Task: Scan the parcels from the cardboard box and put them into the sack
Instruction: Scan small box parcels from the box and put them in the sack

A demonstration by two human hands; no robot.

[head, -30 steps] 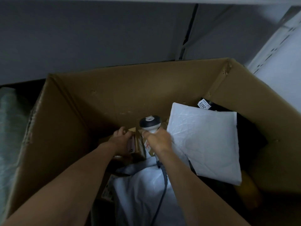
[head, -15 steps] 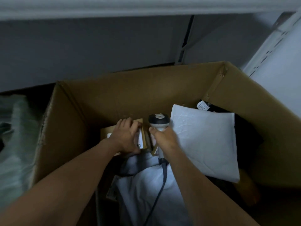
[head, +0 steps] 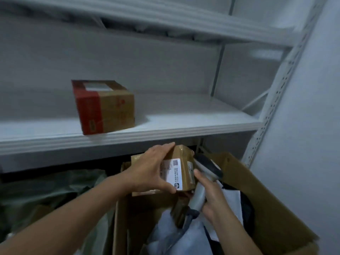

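Parcel: 1 small brown one with a white label, held above the open cardboard box. The left hand grips it, fingers over its top edge and thumb under the label. Nearest the camera, inside the box, pale soft mailers lie over darker ones; their number cannot be told. The right hand has its fingers curled round the handle of 1 grey scanner, whose head is just beside the parcel's right side. Left of the box is 1 crumpled green sack. Behind both is white metal shelving in a dim, pale-walled room, with 2 shelves in view. The lower shelf bears 1 red-and-brown carton, near its front edge. The upper shelf is blurred.
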